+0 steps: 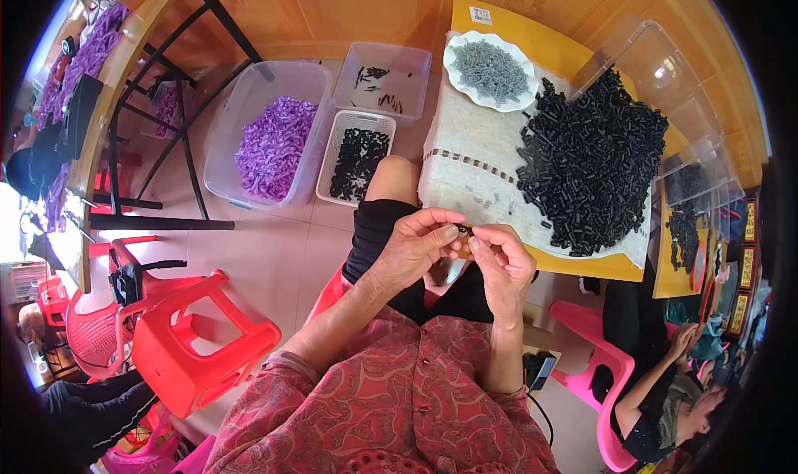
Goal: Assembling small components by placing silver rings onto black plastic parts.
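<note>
Upper right, I see a yellow tabletop (544, 43) carrying a black heap (594, 166). At centre, the left hand (426, 239) and right hand (502, 262) meet, pinching. A white label (480, 14), too small to read, sits top centre; between the fingertips is one small black piece (464, 229).

1 small black piece (465, 229) is pinched between fingertips (475, 244).

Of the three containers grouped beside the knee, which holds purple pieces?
The large translucent bin, leftmost of the three; the white basket and smaller translucent bin hold dark pieces.
</note>
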`<state>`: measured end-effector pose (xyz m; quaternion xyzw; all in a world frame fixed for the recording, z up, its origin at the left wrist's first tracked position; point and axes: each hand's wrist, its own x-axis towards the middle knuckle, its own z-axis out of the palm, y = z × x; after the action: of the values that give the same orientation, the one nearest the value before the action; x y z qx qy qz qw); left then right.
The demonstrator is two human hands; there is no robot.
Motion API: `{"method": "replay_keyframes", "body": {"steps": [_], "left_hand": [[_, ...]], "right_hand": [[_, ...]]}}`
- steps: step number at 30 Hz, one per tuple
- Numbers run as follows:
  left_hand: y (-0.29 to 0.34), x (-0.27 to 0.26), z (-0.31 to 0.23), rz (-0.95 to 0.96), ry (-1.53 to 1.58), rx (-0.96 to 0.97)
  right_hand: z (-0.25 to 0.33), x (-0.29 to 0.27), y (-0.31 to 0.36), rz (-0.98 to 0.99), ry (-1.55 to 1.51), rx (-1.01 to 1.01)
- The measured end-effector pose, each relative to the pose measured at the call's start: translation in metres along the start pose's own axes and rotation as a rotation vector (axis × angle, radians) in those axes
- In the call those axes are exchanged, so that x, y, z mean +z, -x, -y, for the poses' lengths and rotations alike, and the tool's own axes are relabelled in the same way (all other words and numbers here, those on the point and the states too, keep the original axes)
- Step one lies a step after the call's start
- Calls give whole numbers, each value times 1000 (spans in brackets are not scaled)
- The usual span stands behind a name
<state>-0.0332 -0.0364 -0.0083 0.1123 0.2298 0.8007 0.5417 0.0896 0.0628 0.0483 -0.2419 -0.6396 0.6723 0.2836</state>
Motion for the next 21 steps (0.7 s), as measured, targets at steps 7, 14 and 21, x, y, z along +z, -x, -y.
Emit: {"method": "replay_keyframes", "body": {"steps": [7, 14, 21], "left_hand": [[1, 3, -2, -22, -34, 17], [2, 3, 2, -78, -126, 23], [2, 4, 1, -75, -151, 23]], "right_hand": [[-2, 1, 0, 10, -5, 0], [-2, 3, 0, -32, 14, -14], [-2, 4, 1, -24, 16, -41]]}}
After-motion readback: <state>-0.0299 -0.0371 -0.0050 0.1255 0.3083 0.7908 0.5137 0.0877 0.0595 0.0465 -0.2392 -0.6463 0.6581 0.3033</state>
